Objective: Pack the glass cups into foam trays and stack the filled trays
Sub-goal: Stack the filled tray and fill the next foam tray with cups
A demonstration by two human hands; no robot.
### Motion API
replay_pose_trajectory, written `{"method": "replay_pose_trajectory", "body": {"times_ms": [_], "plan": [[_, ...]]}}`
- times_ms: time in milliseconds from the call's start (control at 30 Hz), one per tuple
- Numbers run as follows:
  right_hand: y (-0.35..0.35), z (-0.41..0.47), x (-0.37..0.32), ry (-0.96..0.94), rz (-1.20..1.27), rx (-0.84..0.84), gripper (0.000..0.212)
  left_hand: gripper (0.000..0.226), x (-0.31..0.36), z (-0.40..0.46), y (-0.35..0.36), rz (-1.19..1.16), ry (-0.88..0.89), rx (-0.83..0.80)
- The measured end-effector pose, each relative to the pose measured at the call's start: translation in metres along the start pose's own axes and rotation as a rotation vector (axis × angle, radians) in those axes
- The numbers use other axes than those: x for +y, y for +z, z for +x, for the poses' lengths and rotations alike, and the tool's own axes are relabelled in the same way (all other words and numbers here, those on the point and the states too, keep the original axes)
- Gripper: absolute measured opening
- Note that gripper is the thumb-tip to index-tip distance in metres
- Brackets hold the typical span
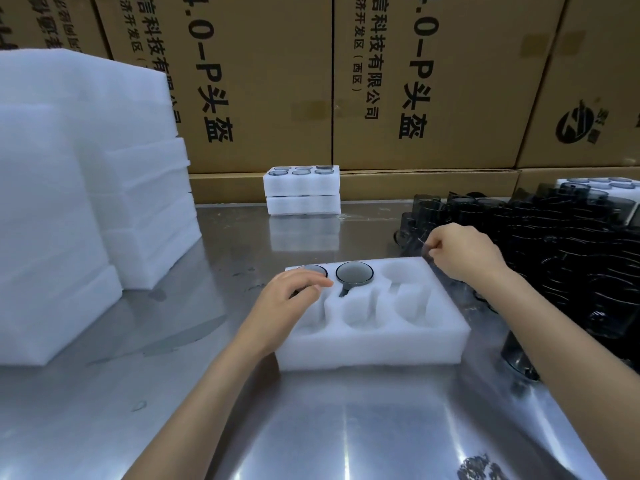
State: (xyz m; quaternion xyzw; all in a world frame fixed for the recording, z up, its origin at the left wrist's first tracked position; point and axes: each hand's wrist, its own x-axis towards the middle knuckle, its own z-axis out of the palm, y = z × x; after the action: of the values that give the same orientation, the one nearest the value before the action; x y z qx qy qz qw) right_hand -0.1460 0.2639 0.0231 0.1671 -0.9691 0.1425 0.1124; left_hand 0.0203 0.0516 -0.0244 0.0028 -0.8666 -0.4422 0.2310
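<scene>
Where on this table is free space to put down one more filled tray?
Free: the steel table in front of the tray, and between it and the two stacked trays. Crowded: cups on the right, foam stacks on the left.

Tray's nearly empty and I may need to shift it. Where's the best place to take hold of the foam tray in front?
Grip the foam tray by its two short end walls, coming in from left and right. Those walls are solid and flat, while the top is mostly open pockets, with glass cups in the far row.

a warehouse packing station: stacked printed cartons [263, 81], foam stacks [69, 188], and a steel table [346, 427].
</scene>
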Motion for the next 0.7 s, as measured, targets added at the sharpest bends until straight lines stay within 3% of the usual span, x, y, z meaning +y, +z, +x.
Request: {"method": "replay_pose_trajectory", "body": {"times_ms": [133,233,367,500,700], "plan": [[-0.005,-0.026,0.011,-0.140,0.011,0.301,0.019,0.025,0.001,-0.001,0.000,-0.015,-0.007,0.004],[-0.010,-0.042,0.015,-0.243,0.066,0.407,0.021,0.025,0.001,-0.001,0.002,0.042,-0.018,-0.031],[-0.012,-0.051,0.013,-0.393,0.104,0.275,0.018,0.024,0.002,-0.001,0.001,0.070,-0.033,-0.056],[-0.002,-0.060,0.005,-0.425,0.205,0.130,0.010,0.029,0.002,-0.001,0.001,0.085,-0.043,-0.062],[0.008,-0.061,-0.007,-0.260,0.123,0.252,0.059,0.028,0.003,-0.001,0.001,0.087,-0.033,-0.051]]}}
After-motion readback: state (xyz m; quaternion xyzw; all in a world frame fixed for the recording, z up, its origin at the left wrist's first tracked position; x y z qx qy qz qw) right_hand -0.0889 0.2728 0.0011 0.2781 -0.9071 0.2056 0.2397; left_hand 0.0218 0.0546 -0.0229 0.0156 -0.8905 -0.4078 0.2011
